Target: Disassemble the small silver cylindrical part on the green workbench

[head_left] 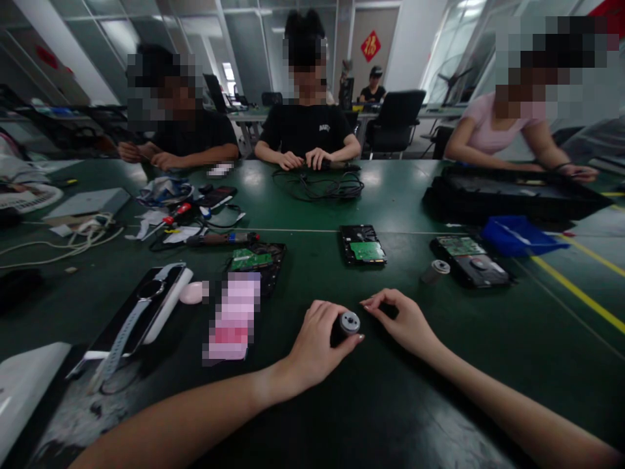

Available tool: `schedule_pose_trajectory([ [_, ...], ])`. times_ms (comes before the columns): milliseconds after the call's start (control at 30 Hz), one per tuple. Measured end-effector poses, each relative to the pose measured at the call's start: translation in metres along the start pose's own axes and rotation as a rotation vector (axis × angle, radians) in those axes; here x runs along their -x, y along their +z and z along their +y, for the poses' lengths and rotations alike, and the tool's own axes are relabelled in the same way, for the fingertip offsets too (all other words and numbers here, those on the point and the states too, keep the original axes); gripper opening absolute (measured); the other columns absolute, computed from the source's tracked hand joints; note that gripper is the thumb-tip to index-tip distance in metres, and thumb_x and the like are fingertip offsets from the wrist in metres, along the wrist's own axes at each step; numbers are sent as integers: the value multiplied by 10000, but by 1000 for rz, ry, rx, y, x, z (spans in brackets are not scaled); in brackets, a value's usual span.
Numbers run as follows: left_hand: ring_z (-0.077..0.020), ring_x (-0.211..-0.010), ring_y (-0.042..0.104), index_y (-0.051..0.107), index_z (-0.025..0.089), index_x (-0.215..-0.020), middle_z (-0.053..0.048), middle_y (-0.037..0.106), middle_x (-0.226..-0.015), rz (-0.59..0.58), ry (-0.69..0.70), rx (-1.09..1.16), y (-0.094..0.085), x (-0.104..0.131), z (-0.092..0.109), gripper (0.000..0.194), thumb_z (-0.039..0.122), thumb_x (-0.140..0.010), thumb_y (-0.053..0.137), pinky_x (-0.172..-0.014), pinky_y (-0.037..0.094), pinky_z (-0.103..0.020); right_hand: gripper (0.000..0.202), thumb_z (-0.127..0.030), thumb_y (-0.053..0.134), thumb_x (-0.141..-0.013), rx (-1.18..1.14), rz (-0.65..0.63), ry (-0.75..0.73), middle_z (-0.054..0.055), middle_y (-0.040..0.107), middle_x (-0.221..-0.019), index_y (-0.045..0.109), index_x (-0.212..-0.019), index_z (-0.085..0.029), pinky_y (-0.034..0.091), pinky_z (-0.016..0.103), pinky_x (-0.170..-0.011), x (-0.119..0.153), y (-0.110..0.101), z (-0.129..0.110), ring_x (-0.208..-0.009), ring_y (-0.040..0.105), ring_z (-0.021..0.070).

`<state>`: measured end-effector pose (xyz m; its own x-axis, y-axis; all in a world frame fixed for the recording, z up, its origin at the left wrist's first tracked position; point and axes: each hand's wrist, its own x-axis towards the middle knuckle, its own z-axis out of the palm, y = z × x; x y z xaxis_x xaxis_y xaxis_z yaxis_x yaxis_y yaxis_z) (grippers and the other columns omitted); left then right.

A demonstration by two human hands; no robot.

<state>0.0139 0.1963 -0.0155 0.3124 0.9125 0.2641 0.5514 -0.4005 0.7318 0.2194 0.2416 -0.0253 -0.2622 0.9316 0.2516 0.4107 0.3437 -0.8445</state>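
Observation:
My left hand (322,342) is wrapped round a small metal cylinder (350,323), whose round end faces up. Just right of the cylinder, my right hand (398,319) has its thumb and fingertips brought close together; whatever is between them, if anything, is too small to name. A second metal cylinder (435,271) lies on the green table beyond my right hand. Near it is a hard drive (471,260) with a green board. Another hard drive (364,245) lies ahead of both hands, and a third (276,264) is partly behind a pink-screened phone (233,319).
A watch (150,290) rests on a box at the left. Cables, a screwdriver (178,212) and a white box (90,203) lie farther left. Black cable (327,185), a blue bag (520,236) and a black case (512,195) lie across the table, where people sit.

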Motion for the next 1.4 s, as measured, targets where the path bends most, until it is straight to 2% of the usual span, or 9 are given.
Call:
schedule_pose_trajectory([
  [233, -228, -973, 506, 565, 210, -994, -33, 604, -992, 1, -1, -3, 1, 0, -1, 256, 329, -806, 693, -868, 425, -374, 126, -264, 753, -723, 164, 27, -40, 29, 722, -826, 635, -716, -219, 478, 442, -862, 1, 3, 0, -912, 652, 249],
  [300, -227, -976, 506, 564, 208, -989, -32, 605, -989, 2, -1, -2, 1, 0, -1, 257, 326, -803, 697, -876, 424, -374, 129, -254, 740, -736, 106, 47, -23, 27, 716, -798, 625, -696, -212, 489, 427, -845, 0, 3, -5, -874, 665, 238],
  [433, -227, -980, 507, 567, 209, -999, -32, 605, -995, 3, -3, -1, 1, 0, -2, 265, 318, -800, 702, -882, 423, -379, 130, -211, 685, -791, -155, 76, -46, 28, 705, -845, 578, -718, -201, 514, 362, -828, 0, 6, -23, -866, 680, 195],
  [533, -228, -976, 507, 571, 211, -1008, -32, 604, -998, 3, 10, 3, 3, 0, -4, 265, 306, -800, 704, -861, 430, -375, 114, -166, 654, -811, -257, 16, -110, 22, 702, -883, 568, -747, -206, 519, 330, -824, 3, 9, -39, -878, 676, 173],
  [633, -227, -962, 505, 568, 209, -1000, -33, 604, -986, 8, 27, -1, 3, 0, -6, 239, 273, -808, 694, -840, 436, -369, 121, -101, 620, -812, -199, -74, -170, 20, 698, -900, 592, -761, -206, 513, 307, -812, 8, 11, -47, -871, 670, 160],
  [900, -227, -950, 507, 552, 213, -984, -32, 598, -980, 6, 37, -20, 3, 0, -6, 217, 248, -812, 680, -831, 440, -371, 136, -79, 590, -824, -66, -111, -282, 22, 683, -914, 600, -777, -206, 499, 295, -809, 10, 11, -46, -885, 648, 153],
  [1033, -224, -956, 505, 546, 209, -987, -29, 594, -977, 9, 35, -19, 3, 0, -6, 235, 235, -802, 687, -840, 443, -375, 60, -171, 645, -825, -37, -64, -221, 17, 671, -862, 600, -824, -210, 505, 304, -778, 7, 14, -45, -830, 642, 159],
  [1400, -234, -982, 507, 545, 202, -1010, -45, 593, -1001, 8, 31, -17, 4, 0, -7, 244, 239, -806, 674, -853, 452, -394, 138, -283, 709, -788, -67, -47, -144, 34, 679, -858, 608, -847, -210, 534, 344, -773, 9, 15, -44, -817, 657, 188],
])
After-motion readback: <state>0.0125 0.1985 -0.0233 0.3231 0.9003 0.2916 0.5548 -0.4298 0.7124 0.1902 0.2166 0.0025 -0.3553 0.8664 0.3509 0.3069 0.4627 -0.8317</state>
